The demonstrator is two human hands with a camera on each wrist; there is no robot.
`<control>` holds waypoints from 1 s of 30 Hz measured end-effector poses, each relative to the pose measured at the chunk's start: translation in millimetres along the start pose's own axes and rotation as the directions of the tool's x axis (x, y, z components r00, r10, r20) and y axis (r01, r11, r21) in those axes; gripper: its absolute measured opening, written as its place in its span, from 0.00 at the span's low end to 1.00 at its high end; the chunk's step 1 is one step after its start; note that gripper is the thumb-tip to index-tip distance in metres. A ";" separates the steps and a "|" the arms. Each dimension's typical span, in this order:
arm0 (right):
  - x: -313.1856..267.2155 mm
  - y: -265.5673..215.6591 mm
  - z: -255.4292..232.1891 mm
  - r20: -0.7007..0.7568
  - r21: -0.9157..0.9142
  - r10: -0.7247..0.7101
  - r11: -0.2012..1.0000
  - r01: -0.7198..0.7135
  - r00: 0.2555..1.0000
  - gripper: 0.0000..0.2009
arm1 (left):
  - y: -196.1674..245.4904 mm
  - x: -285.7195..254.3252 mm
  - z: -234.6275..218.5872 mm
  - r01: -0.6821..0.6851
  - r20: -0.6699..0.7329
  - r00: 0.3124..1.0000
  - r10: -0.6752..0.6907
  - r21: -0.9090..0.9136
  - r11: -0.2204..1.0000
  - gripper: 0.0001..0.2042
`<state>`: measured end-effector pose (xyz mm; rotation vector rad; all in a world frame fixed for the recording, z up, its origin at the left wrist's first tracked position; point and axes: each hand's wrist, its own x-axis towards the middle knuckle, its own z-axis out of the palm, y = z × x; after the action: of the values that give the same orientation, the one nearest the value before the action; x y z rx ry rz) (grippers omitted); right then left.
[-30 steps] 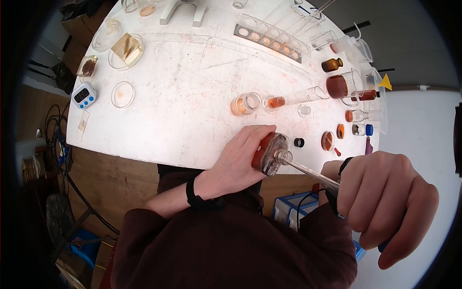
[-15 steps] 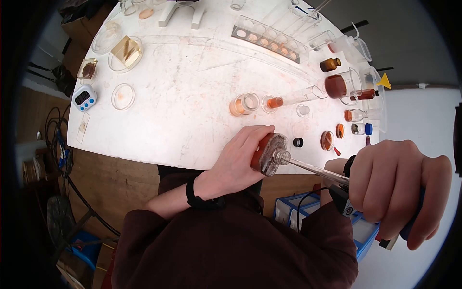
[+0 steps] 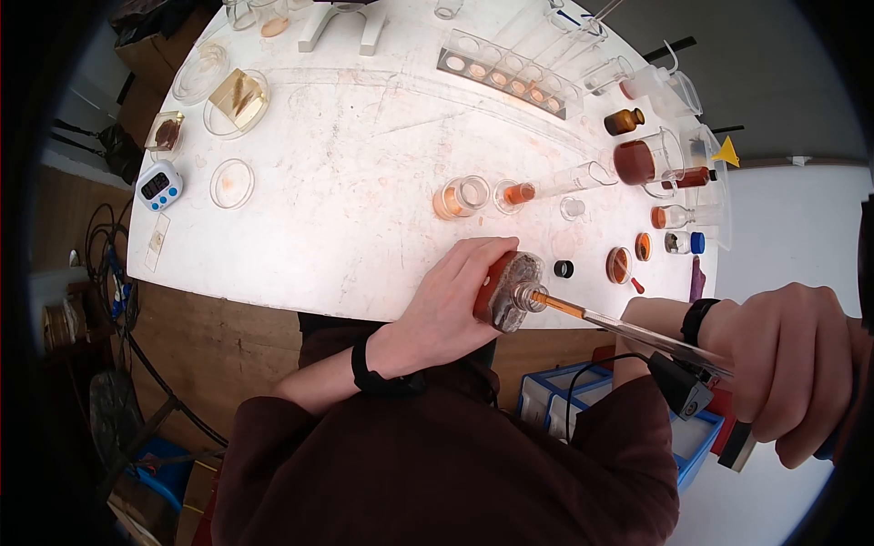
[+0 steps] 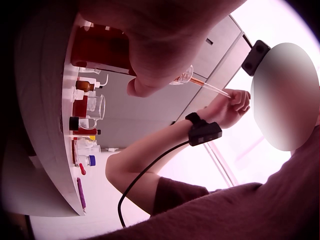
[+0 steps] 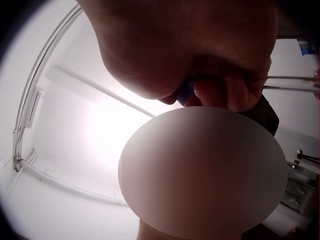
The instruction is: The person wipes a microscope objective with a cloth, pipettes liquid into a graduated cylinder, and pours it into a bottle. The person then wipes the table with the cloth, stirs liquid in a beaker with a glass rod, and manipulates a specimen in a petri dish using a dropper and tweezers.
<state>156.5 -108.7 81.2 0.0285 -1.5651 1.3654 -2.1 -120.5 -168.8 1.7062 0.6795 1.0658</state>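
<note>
My left hand [image 3: 451, 296] grips a bottle of red-brown liquid [image 3: 496, 293] near the front edge of the table; its clear neck points up toward the head camera. A long glass pipette [image 3: 628, 335] rises from this open neck, with orange liquid showing in its lower part. High at the right, my right hand [image 3: 790, 369] holds the pipette's upper end, fingers curled round its blue bulb [image 5: 186, 90]. In the left wrist view the bottle stands on the tabletop, partly hidden by the left hand. A black screw cap [image 3: 564, 269] lies beside the bottle.
Beyond the bottle stand a glass jar [image 3: 462, 197] and a measuring cylinder [image 3: 574, 180] with orange liquid. A beaker of dark red liquid [image 3: 635, 162], a brown bottle [image 3: 625, 122] and small dishes line the right side. A tube rack [image 3: 510, 77] is at the back, a timer [image 3: 159, 186] at left.
My right hand has risen and moved right, drawing the pipette farther out of the bottle. Orange liquid now shows in the tube above the neck. The left hand and bottle have stayed put.
</note>
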 end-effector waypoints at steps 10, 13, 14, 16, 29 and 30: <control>9.1 -27.5 10.1 -0.053 -0.041 0.013 0.999 -0.015 0.998 0.05 | 0.1 0.0 -0.5 0.010 0.012 1.000 -0.010 0.000 1.000 0.36; 13.2 -51.5 17.4 -0.107 -0.137 0.200 0.967 -0.214 0.974 0.06 | 1.1 -0.2 -0.7 0.037 0.019 0.999 -0.036 -0.028 0.999 0.36; 13.8 -55.7 18.3 -0.129 -0.166 0.259 0.946 -0.278 0.957 0.06 | 1.2 -0.3 -0.6 0.037 0.022 0.999 -0.036 -0.027 0.999 0.36; 12.9 -60.1 18.4 -0.130 -0.163 0.236 0.953 -0.256 0.963 0.06 | 1.2 0.1 -0.3 0.026 0.011 1.000 -0.025 -0.030 0.999 0.36; 26.1 -91.3 15.2 -0.036 -0.100 0.132 0.986 -0.135 0.991 0.08 | -0.7 1.3 2.0 -0.012 -0.009 1.000 0.012 0.018 1.000 0.35; 24.7 -93.5 17.4 -0.055 -0.122 0.106 0.986 -0.112 0.993 0.07 | -0.7 1.5 2.2 -0.019 -0.013 1.000 0.019 0.021 1.000 0.35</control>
<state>188.4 -141.4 168.1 -0.1680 -1.6287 1.3393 0.6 -120.0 -169.3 1.7279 0.6861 1.0876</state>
